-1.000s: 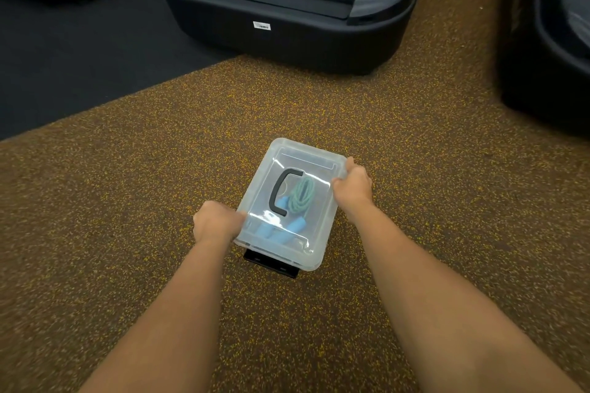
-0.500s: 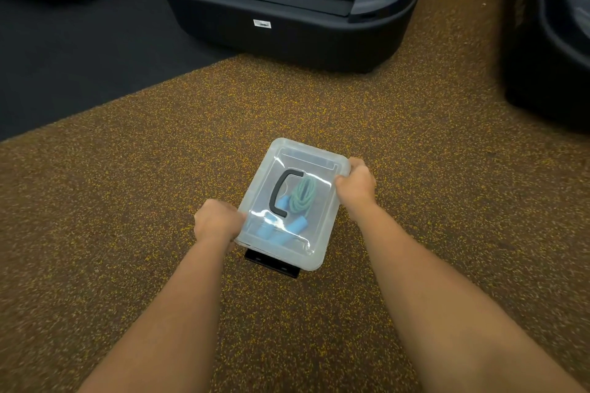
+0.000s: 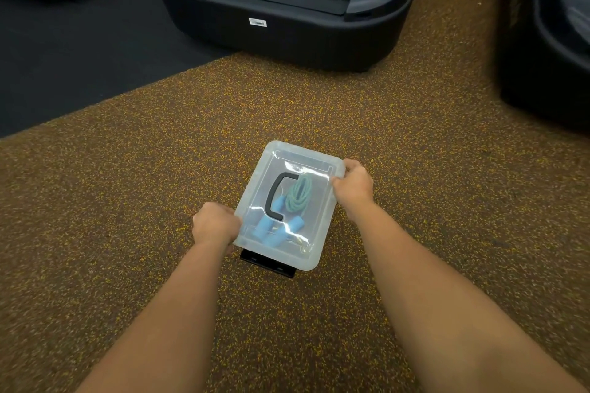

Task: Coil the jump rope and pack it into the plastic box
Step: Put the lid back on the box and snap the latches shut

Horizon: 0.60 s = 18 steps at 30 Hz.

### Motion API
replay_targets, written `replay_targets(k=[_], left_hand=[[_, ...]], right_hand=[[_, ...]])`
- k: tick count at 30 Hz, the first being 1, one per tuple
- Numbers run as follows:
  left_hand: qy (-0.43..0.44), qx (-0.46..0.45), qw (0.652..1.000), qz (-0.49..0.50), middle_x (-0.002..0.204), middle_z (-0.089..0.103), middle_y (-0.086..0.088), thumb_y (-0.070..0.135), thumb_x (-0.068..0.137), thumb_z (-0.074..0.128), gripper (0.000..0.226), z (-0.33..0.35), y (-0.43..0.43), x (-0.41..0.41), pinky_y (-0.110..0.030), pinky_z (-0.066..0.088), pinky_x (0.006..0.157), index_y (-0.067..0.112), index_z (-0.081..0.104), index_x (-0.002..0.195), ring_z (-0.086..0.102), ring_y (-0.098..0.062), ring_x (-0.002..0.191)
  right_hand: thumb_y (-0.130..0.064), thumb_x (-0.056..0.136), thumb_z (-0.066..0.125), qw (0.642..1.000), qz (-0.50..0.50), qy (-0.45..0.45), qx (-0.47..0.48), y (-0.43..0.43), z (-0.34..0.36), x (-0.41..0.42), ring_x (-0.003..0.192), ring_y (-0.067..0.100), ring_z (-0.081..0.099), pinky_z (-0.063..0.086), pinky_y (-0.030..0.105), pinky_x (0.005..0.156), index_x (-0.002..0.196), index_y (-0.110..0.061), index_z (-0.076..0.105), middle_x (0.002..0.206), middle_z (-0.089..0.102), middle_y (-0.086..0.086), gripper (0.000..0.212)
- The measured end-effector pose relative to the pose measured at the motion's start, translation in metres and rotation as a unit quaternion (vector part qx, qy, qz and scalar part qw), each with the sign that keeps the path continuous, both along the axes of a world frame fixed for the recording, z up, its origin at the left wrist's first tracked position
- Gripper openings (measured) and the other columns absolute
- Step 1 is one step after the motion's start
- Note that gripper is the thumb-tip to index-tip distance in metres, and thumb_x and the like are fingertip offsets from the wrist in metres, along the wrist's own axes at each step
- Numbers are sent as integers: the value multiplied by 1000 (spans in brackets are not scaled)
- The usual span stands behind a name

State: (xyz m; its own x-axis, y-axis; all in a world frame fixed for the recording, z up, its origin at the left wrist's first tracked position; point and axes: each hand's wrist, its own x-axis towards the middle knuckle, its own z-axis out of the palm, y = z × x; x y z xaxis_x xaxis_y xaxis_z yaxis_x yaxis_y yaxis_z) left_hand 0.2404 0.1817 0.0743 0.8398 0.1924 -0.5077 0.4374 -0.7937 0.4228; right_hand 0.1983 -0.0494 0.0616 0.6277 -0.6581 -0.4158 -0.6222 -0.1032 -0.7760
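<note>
**Rope (image 3: 298, 193) shut in the box (image 3: 255, 175), a hand at each side**

We had the box on the speckled floor (image 3: 415, 201), its long axis running from us toward between 12 and 1 o'clock. Through its clear top we saw the rope coiled along that axis, green loops at the far end and blue handles (image 3: 271, 231) at the near end. Our left hand (image 3: 214, 223) clamped the rim at the box's 8 o'clock with its fingers curled. Our right hand (image 3: 353, 183) clamped it at 2 o'clock. The rope lay between the hands, touching neither.

almost nothing has moved. the right hand (image 3: 352, 183) has shuffled its fingers slightly at the far right corner of the box lid (image 3: 306, 163), whose far edge looks a touch lower.
</note>
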Motion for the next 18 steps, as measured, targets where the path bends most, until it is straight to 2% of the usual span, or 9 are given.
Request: replay_targets(k=[4, 6, 9, 11, 15, 18], left_hand=[[28, -19, 999, 10, 100, 65, -19, 1, 88, 56, 25, 0, -2, -2, -36, 57, 45, 10, 67, 108, 66, -32, 63], [43, -43, 998, 27, 107, 64, -22, 1, 89, 53, 27, -1, -2, -3, -42, 59, 50, 9, 65, 112, 66, -36, 72], [51, -81, 994, 49, 106, 64, -22, 3, 86, 51, 30, -7, -2, -3, -53, 58, 56, 11, 64, 111, 65, -42, 81], [55, -100, 992, 53, 99, 66, -19, 5, 83, 50, 26, -12, -2, -3, -57, 56, 55, 14, 66, 102, 66, -42, 80], [33, -113, 992, 51, 93, 67, -16, 5, 84, 52, 18, -9, -11, -7, -54, 58, 60, 18, 65, 80, 67, -39, 80], [10, -94, 995, 26, 95, 69, -14, 8, 85, 53, 20, -3, -20, -10, -48, 59, 68, 16, 68, 96, 67, -36, 83]], right_hand=[[-8, 89, 58, 1000, -5, 17, 26, 0, 2, 2, 107, 28, 58, 51, 39, 91, 134, -14, 45, 123, 58, 13, 47], [-8, 89, 57, 999, -5, 23, 43, -1, 3, 2, 108, 27, 57, 50, 42, 93, 137, -11, 42, 123, 57, 8, 51], [-4, 88, 53, 996, -17, 22, 90, -1, 6, -1, 99, 25, 59, 53, 44, 89, 131, -11, 47, 105, 53, 0, 44], [-4, 85, 50, 994, -27, 22, 103, -1, 5, -4, 93, 25, 62, 56, 42, 81, 120, -19, 55, 106, 62, 1, 38], [-8, 80, 52, 988, -91, 20, 120, -6, 3, -15, 83, 20, 62, 55, 36, 73, 104, -22, 54, 95, 64, 3, 28], [-14, 76, 55, 983, -133, 16, 124, -10, 5, -23, 76, 19, 59, 53, 36, 71, 98, -20, 54, 91, 62, 3, 23]])
